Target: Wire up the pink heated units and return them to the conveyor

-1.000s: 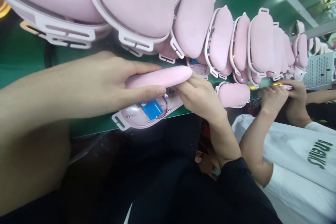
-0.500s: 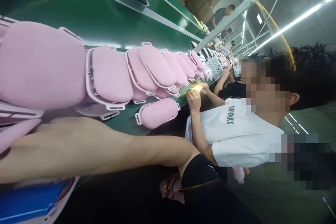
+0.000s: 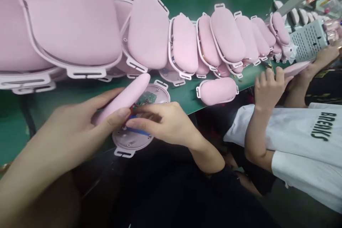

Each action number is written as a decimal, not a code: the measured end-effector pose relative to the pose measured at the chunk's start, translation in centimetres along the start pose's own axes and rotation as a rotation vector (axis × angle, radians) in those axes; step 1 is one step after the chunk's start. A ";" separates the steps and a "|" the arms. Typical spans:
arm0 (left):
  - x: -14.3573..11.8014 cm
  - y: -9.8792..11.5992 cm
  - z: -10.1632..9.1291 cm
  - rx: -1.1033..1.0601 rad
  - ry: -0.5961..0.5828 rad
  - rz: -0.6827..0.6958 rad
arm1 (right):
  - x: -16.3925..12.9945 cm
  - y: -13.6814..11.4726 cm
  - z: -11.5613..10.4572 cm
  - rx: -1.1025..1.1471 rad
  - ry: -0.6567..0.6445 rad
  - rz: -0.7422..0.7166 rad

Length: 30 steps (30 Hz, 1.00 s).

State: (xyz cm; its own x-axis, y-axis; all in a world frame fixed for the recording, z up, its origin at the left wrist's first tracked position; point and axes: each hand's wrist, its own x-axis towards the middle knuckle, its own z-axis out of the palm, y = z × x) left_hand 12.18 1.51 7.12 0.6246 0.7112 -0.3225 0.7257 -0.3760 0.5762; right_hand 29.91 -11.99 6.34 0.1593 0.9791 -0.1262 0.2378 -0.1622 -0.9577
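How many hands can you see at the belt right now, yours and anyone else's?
4. The left hand holds the pink cover; the right hand pinches at the open base. A co-worker's two hands work farther right. Others may be hidden.

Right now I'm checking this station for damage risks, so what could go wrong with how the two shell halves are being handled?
1. The open base shell overhangs the green belt's near edge; a nudge might tip it off.
2. The right hand's fingertips press at the exposed blue battery and wires beside the circuit board; closing the pink cover, held by the left hand, could pinch them.
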 end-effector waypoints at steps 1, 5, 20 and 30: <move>0.0 0.6 0.2 -0.017 -0.007 -0.039 | 0.2 0.0 0.5 0.050 -0.060 0.039; -0.1 1.6 0.5 -0.052 -0.033 -0.100 | 1.0 0.3 -0.2 0.026 -0.165 0.006; -1.8 1.2 2.5 0.113 0.265 0.029 | 4.6 4.1 -3.4 -0.792 -0.081 -0.277; -1.7 0.6 2.4 0.114 0.254 -0.012 | 4.4 2.6 -3.6 -0.880 -0.174 -0.241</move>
State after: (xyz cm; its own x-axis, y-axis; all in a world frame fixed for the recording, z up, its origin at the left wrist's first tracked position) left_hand 12.22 -1.35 6.26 0.5334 0.8370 -0.1218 0.7696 -0.4205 0.4806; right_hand 34.64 -8.54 4.22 -0.1183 0.9915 -0.0543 0.8984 0.0836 -0.4311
